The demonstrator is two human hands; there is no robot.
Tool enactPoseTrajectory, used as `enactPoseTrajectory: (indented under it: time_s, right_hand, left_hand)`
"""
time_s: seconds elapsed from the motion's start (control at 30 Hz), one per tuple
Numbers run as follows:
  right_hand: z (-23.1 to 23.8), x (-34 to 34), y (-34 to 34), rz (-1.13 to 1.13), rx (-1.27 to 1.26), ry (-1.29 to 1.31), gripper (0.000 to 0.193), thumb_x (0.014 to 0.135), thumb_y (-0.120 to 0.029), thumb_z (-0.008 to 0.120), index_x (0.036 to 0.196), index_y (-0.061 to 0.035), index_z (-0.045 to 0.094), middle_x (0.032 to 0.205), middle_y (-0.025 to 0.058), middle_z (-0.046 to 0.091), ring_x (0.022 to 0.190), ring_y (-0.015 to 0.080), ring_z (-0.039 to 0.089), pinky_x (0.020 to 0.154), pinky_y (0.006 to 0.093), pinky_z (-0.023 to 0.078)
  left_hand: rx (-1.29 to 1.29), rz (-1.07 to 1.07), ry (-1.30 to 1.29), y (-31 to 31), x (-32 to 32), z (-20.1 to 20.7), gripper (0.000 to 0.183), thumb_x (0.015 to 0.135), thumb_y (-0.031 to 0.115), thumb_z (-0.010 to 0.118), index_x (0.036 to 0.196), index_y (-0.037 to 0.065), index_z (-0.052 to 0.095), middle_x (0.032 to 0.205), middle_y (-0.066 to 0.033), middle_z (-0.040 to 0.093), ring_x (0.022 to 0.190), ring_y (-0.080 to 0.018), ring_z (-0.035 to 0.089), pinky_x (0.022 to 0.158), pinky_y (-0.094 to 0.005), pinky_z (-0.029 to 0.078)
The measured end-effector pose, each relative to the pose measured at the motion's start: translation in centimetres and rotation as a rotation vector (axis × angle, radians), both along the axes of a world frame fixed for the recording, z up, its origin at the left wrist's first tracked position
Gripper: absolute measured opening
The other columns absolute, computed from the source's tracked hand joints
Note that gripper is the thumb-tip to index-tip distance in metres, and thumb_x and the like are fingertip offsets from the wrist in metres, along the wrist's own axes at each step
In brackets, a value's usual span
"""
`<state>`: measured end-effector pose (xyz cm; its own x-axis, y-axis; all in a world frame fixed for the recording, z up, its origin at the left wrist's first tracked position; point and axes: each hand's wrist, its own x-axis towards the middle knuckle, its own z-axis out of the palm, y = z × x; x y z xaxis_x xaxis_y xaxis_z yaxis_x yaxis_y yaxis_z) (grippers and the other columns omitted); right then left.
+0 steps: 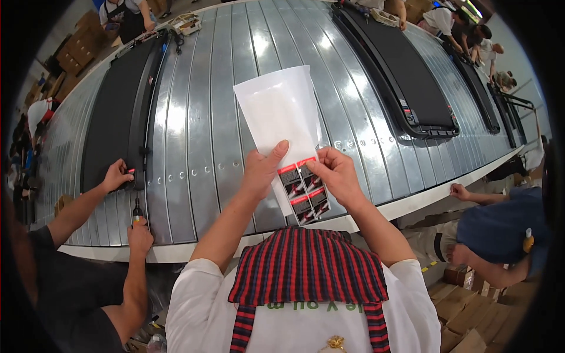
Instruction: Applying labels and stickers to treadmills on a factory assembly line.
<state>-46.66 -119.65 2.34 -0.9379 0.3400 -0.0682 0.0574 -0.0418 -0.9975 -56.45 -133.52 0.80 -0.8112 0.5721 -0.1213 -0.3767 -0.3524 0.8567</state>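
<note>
A sheet of stickers [303, 187] hangs in front of me over the conveyor, its lower part printed with red and black labels. Its long white backing paper [276, 109] stretches away from me and curls at the far end. My left hand [266, 169] grips the sheet along its left side, thumb on top. At the right edge, my right hand [338, 175] pinches the top row of labels between thumb and fingers. Whether a label's corner has lifted there I cannot make out.
Metal conveyor slats [203, 117] run below the sheet. A black treadmill deck [118, 112] lies left, another treadmill deck [406, 65] right. On the left, a co-worker's hand [140, 236] holds a dark screwdriver-like tool [138, 210]. A person in blue [500, 229] bends near cardboard [477, 312] at right.
</note>
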Motion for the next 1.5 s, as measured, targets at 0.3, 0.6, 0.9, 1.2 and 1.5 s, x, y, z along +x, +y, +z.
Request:
enactPoseTrajectory:
  time_s: [0.3, 0.6, 0.9, 1.2, 1.5]
  right_hand:
    - [-0.7, -0.7, 0.8, -0.021, -0.009, 0.089, 0.012, 0.08, -0.006, 0.058, 0.09, 0.001, 0.054, 0.074, 0.0031, 0.06, 0.063, 0.0062, 0.054, 0.058, 0.0183, 0.043]
    - [0.5, 0.5, 0.2, -0.022, 0.65, 0.258, 0.013, 0.074, -0.003, 0.061, 0.085, -0.0005, 0.055, 0.075, 0.0076, 0.055, 0.062, 0.0152, 0.055, 0.055, 0.0244, 0.045]
    - [1.2, 1.8, 1.4, -0.058, 0.703, 0.27, 0.012, 0.074, -0.006, 0.061, 0.085, -0.0018, 0.057, 0.076, 0.0083, 0.058, 0.066, 0.0184, 0.058, 0.054, 0.0275, 0.045]
    - [1.0, 2.5, 1.2, -0.144, 0.855, 0.232, 0.011, 0.074, -0.006, 0.061, 0.083, -0.0019, 0.058, 0.075, 0.01, 0.058, 0.061, 0.0214, 0.057, 0.053, 0.0292, 0.045]
    - [0.6, 3.2, 1.4, -0.193, 0.958, 0.248, 0.011, 0.076, -0.008, 0.059, 0.083, -0.0001, 0.058, 0.075, 0.012, 0.059, 0.063, 0.0241, 0.059, 0.055, 0.032, 0.047]
  left_hand:
    - [-0.18, 0.179, 0.105, 0.0, 1.9, 0.0, 0.039, 0.077, 0.026, 0.067, 0.1, -0.003, 0.055, 0.094, -0.0077, 0.059, 0.082, -0.0116, 0.054, 0.073, -0.0246, 0.044]
    - [-0.081, 0.314, 0.109, 3.6, 4.9, 0.0, 0.034, 0.081, 0.027, 0.062, 0.097, -0.002, 0.056, 0.088, -0.0042, 0.06, 0.078, -0.0099, 0.053, 0.07, -0.0236, 0.043]
    - [-0.123, 0.229, 0.185, 4.1, 4.5, 0.3, 0.033, 0.081, 0.028, 0.061, 0.096, -0.002, 0.056, 0.087, -0.0037, 0.059, 0.075, -0.0092, 0.054, 0.065, -0.024, 0.044]
    - [-0.092, 0.137, 0.15, 4.6, 4.9, 0.7, 0.029, 0.08, 0.022, 0.063, 0.099, 0.0, 0.056, 0.091, -0.0044, 0.059, 0.078, -0.0108, 0.054, 0.068, -0.0247, 0.044]
    - [-0.057, 0.061, 0.112, 4.9, 5.1, 0.3, 0.023, 0.081, 0.017, 0.062, 0.094, 0.0, 0.057, 0.086, -0.0032, 0.058, 0.074, -0.0109, 0.054, 0.063, -0.0254, 0.045]
